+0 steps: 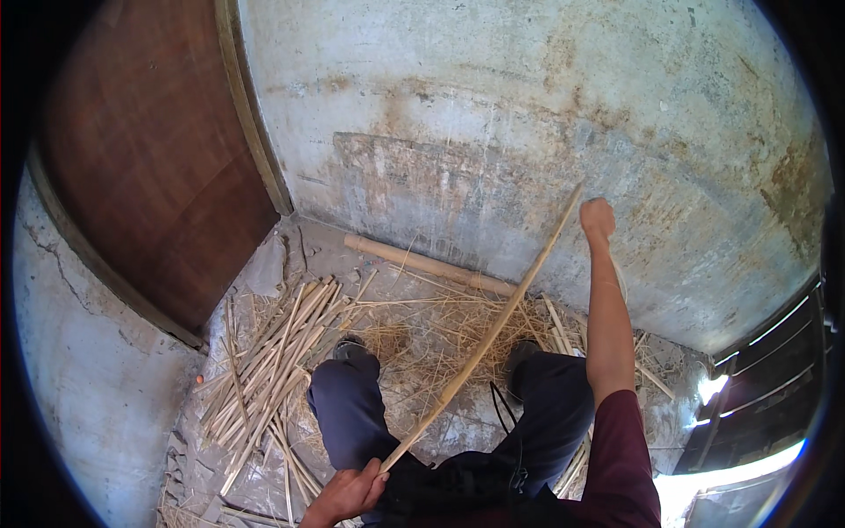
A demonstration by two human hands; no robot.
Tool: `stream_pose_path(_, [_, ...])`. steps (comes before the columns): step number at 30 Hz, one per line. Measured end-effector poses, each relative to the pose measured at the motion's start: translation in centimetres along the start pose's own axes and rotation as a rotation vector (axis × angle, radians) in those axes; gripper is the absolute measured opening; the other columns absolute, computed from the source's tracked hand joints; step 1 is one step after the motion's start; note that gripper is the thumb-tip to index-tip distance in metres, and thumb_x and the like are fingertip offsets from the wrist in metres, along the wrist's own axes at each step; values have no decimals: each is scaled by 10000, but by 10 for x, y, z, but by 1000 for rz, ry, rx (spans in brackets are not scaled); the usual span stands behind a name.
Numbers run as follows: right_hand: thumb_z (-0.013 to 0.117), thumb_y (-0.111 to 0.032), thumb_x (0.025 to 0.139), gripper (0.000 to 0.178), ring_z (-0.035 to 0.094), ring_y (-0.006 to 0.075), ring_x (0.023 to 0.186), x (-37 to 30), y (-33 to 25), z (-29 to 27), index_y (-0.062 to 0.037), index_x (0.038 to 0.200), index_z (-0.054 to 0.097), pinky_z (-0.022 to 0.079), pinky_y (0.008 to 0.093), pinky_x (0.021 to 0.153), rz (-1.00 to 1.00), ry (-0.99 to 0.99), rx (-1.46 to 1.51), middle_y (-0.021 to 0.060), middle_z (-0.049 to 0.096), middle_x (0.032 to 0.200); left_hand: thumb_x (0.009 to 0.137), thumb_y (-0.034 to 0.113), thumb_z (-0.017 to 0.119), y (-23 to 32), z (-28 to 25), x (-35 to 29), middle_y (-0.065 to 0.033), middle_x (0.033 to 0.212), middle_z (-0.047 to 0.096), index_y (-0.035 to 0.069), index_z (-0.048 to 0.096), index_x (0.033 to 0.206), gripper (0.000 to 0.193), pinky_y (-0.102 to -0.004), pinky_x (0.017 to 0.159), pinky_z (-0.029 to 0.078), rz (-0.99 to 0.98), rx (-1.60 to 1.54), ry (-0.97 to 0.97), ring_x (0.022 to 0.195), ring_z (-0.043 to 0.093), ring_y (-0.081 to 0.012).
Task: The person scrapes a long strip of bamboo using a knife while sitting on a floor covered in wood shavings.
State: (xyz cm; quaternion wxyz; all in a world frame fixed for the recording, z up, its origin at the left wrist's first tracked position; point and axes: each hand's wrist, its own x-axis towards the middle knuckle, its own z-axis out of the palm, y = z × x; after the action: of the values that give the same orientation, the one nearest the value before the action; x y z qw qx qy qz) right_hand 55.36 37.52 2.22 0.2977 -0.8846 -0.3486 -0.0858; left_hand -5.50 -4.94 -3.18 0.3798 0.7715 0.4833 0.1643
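A long, pale bamboo strip [488, 345] slants up from my lap toward the wall, its far end tapering beside my right fist. My left hand [349, 495] is closed round its near end, thumb on top. With the arm stretched far forward, my right hand [598, 220] is a closed fist just right of the strip's far tip, seemingly apart from it. A thin pale line [621, 280] runs down from that fist beside the forearm. What the fist holds is hidden by the fingers.
Left of my legs lies a heap of split bamboo strips [273, 370]. Fine shavings [458, 333] litter the floor between my feet. A thick bamboo pole [427, 264] lies along the stained wall [493, 167]. A brown door [167, 158] stands left; dark slats [757, 387] are right.
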Motion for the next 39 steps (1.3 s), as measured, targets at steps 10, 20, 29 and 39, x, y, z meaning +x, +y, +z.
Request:
stream_pose_path(10, [497, -203, 941, 211, 540, 234, 479, 47, 125, 43, -89, 934, 675, 406, 422, 443, 281, -900, 100, 86, 606, 651, 1097, 221, 607, -27, -17, -3, -243, 634, 606, 45, 559, 1058, 187, -593, 554, 468, -6, -1, 2, 618, 639, -502])
stream_pose_path(20, [499, -73, 930, 168, 312, 136, 431, 10, 158, 28, -96, 1037, 626, 305, 333, 416, 480, -1371, 602, -23, 468, 633, 1163, 279, 462, -28, -36, 17, -105, 582, 560, 31, 610, 961, 352, -422, 570, 474, -214, -245, 57, 540, 629, -286])
stream_pose_path(29, [582, -172, 867, 262, 683, 315, 633, -68, 100, 32, -46, 854, 811, 543, 430, 689, -455, -772, 167, 165, 761, 778, 1175, 260, 441, -1, -34, 48, -56, 591, 534, 32, 647, 1069, 325, -360, 573, 459, -219, -299, 154, 535, 569, -182])
stream_pose_path(39, [591, -39, 909, 127, 683, 310, 671, -237, -19, -99, -21, 924, 716, 514, 431, 655, -755, -571, 649, 147, 709, 777, 1197, 287, 366, 17, -30, 68, -8, 594, 469, 41, 549, 1008, 361, -288, 441, 386, -206, -632, 70, 458, 437, -103])
